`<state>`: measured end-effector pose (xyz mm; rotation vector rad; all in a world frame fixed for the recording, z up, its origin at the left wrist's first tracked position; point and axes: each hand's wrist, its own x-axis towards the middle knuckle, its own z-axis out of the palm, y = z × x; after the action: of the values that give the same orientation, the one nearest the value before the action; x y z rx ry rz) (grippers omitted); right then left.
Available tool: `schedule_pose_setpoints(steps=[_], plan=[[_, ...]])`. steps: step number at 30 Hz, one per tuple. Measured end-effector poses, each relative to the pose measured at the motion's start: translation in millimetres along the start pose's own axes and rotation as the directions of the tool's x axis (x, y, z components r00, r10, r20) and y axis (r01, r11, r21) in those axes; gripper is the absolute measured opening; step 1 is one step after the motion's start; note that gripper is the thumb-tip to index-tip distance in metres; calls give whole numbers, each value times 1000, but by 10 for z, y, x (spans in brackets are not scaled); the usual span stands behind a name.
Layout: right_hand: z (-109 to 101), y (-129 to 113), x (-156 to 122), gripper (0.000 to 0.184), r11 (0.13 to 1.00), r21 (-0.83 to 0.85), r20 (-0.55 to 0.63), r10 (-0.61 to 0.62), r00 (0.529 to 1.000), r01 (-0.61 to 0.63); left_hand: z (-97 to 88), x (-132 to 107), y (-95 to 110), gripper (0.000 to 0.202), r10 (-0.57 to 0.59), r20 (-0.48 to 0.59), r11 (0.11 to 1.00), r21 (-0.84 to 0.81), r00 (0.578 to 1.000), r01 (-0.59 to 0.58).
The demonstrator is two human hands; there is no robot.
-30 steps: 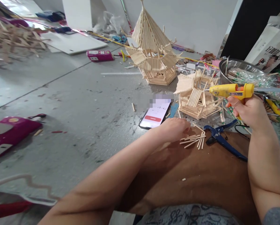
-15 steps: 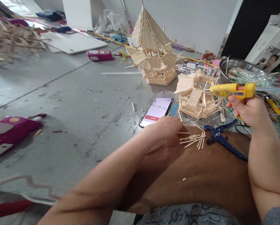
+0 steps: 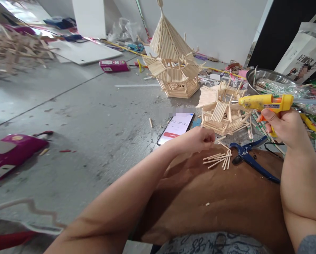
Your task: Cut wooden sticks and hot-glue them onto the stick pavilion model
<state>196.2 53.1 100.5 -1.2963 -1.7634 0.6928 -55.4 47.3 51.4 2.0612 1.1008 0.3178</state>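
Note:
My right hand (image 3: 283, 123) is wrapped round the handle of a yellow hot glue gun (image 3: 266, 102), with a clear glue stick out of its back. The gun's nozzle points left, in front of the small wooden-stick model (image 3: 221, 111); I cannot tell whether it touches. My left hand (image 3: 200, 139) is closed in a pinch, with a short wooden stick (image 3: 221, 138) jutting from its fingers. Below it, several cut wooden sticks (image 3: 216, 158) lie on a brown sheet (image 3: 213, 218). Blue cutters (image 3: 250, 158) rest right of them.
A phone (image 3: 176, 127) with a running timer lies behind my left hand. Farther back stands a taller stick pagoda (image 3: 174, 67). A metal bowl (image 3: 253, 76) of wrapped sticks is at right. Purple power boxes (image 3: 12, 153) and wood scraps (image 3: 17, 53) are on the left.
My left hand has moved right and slightly up with the short wooden stick, off the brown sheet and closer to the small model. The glue gun has shifted slightly right.

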Motion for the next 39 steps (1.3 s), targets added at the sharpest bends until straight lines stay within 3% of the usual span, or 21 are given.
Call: schedule_pose_setpoints(steps=[4, 10, 15, 39], plan=[[-7, -102, -25, 29, 994, 101, 21, 45, 999, -47, 19, 23, -24, 15, -14, -80, 892, -450, 997, -24], [-26, -131, -42, 29, 978, 195, 125, 48, 991, -72, 88, 70, -33, 13, -119, -287, 724, -680, 950, -115], [-3, -110, -39, 30, 983, 167, 180, 50, 982, -81, 100, 81, -34, 14, -134, -346, 687, -707, 928, -165], [26, -161, -40, 34, 983, 132, 172, 104, 980, -127, 92, 66, -20, 15, -93, -345, 694, -695, 934, -188]])
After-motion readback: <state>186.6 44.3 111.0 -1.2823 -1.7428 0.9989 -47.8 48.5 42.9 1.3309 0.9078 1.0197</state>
